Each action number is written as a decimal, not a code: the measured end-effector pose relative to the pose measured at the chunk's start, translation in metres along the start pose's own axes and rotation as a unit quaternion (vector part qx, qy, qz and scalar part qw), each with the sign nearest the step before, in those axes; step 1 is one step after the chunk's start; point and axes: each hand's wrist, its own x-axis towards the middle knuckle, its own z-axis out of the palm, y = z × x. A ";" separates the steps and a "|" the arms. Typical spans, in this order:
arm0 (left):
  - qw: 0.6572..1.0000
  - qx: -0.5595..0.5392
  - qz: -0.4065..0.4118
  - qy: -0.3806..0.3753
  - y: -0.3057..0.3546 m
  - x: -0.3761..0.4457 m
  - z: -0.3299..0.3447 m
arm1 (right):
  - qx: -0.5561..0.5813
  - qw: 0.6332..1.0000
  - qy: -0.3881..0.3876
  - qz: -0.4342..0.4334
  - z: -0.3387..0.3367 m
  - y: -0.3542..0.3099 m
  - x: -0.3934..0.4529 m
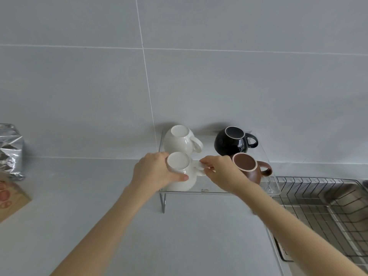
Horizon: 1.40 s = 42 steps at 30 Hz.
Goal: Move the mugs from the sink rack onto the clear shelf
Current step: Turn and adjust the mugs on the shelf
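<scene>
Several mugs stand upside down on the clear shelf [219, 192] against the wall. A white mug [180, 140] is at the back left and a black mug [232, 143] at the back right. The brown mug [247, 168] is at the front right. The front white mug [184, 176] stands at the shelf's front left. My left hand [153, 172] wraps its body from the left. My right hand [221, 172] pinches its handle from the right, close beside the brown mug.
The wire sink rack [322, 204] lies at the right over the sink, with no mugs visible in it. A silver foil bag [10, 150] and a brown paper bag [10, 198] stand at the far left on the grey counter [89, 196].
</scene>
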 end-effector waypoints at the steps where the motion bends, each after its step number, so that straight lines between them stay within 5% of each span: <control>1: 0.999 -0.032 -0.004 -0.032 -0.002 0.008 -0.011 | 0.000 1.000 -0.011 -0.001 -0.007 0.000 0.005; 6: 0.975 -0.198 0.023 -0.095 -0.014 0.067 -0.039 | 0.070 0.979 0.190 0.036 -0.023 -0.001 0.036; 11: 0.971 -0.204 0.036 -0.123 -0.023 0.107 -0.016 | 0.072 0.980 0.138 0.125 0.010 -0.002 0.062; 24: 0.987 -0.143 0.073 0.008 -0.012 0.096 0.010 | 0.098 0.972 0.160 0.140 0.013 0.010 0.085; 42: 0.990 -0.129 0.050 0.007 -0.014 0.096 0.007 | 0.128 0.972 0.157 0.121 0.008 0.010 0.096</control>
